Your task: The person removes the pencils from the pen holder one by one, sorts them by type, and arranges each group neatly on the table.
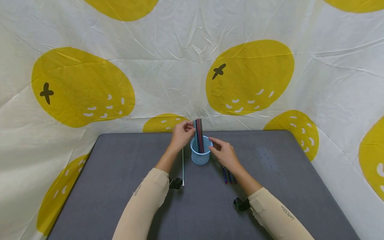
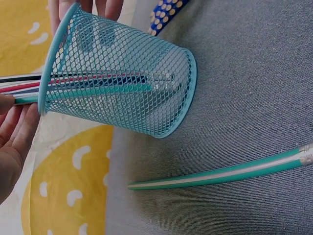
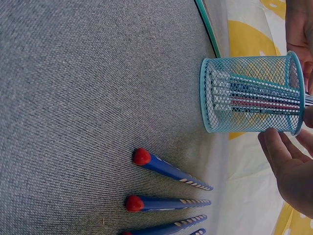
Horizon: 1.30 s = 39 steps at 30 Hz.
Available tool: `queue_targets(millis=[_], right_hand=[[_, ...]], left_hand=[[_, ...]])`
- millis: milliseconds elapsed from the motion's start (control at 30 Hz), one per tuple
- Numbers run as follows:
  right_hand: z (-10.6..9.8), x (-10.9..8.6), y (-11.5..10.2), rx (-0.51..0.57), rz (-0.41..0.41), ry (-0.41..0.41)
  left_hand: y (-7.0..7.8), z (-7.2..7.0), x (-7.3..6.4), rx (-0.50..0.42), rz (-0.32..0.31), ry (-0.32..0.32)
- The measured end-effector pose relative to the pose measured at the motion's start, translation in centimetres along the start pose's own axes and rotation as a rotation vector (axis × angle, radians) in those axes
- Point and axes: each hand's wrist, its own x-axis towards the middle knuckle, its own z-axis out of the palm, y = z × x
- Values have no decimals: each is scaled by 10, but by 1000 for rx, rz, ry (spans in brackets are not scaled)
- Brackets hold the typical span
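A light blue mesh pencil cup [image 1: 200, 159] stands upright toward the far side of the table. Inside it leans a bundle of striped pencils [image 1: 198, 133], silver ends down, in green, black, red and white. My left hand [image 1: 181, 135] pinches the bundle above the rim, thumb and fingers on the pencils [image 2: 24, 89]. On the cup's other side is my right hand [image 1: 226, 155], its fairly straight fingers [image 3: 279, 152] touching the wall close to the rim. A lone green-and-white pencil [image 2: 220, 171] lies on the table left of the cup.
Several blue pencils with red ends [image 3: 168, 169] and dotted barrels lie right of the cup, partly under my right arm. The grey table [image 1: 126, 160] ends just beyond the cup, where a white cloth with yellow fruit shapes [image 1: 171, 83] hangs.
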Motion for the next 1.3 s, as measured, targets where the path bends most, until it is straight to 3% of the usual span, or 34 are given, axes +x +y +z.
queue_targets(millis=[233, 433, 833, 1133, 1300], right_hand=[[0, -1, -2, 2, 6, 8], [-2, 3, -1, -5, 8, -9], [-5, 11, 2, -12, -15, -16], [-4, 7, 1, -12, -12, -12], [-3, 5, 1, -13, -6, -14]], left_hand=[[10, -4, 2, 40, 6, 27], [26, -9, 5, -13, -4, 41], [57, -24, 20, -81, 98, 97], [78, -31, 20, -118, 151, 109], [81, -39, 18, -89, 170, 137]])
